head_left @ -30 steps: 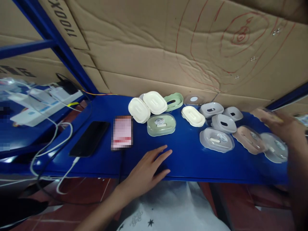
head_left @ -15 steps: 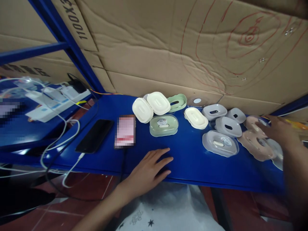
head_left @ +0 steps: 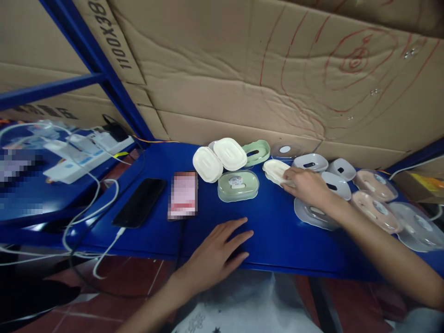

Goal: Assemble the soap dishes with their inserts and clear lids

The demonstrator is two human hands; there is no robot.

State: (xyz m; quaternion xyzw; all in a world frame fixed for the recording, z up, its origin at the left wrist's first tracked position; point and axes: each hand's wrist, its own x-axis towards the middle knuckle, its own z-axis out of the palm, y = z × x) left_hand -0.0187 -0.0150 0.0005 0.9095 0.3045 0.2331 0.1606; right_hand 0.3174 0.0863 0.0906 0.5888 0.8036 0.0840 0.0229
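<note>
My left hand (head_left: 220, 247) lies on the blue tabletop near its front edge, fingers spread and holding nothing. With bent fingers, my right hand (head_left: 307, 185) grips the right side of a cream oval soap dish tray (head_left: 273, 169), covering part of it. Under my right wrist is a grey soap dish with a clear lid (head_left: 312, 217), partly hidden. A green soap dish with a clear lid (head_left: 238, 186) sits between my hands, farther back. Behind it are two more cream trays (head_left: 229, 153) and an open green soap dish base (head_left: 259, 150).
Open grey dish bases (head_left: 310, 162) stand at the back right. Pink lidded soap dishes (head_left: 376, 210) and another clear-lidded one (head_left: 418, 226) lie farther right. A black phone (head_left: 139, 202), a lit phone (head_left: 183, 196) and a power strip (head_left: 86, 162) with cables are left. Cardboard (head_left: 208, 92) walls the back.
My right hand has moved left from the pink soap dishes at the far right onto the cream tray. My left hand has stayed on the table.
</note>
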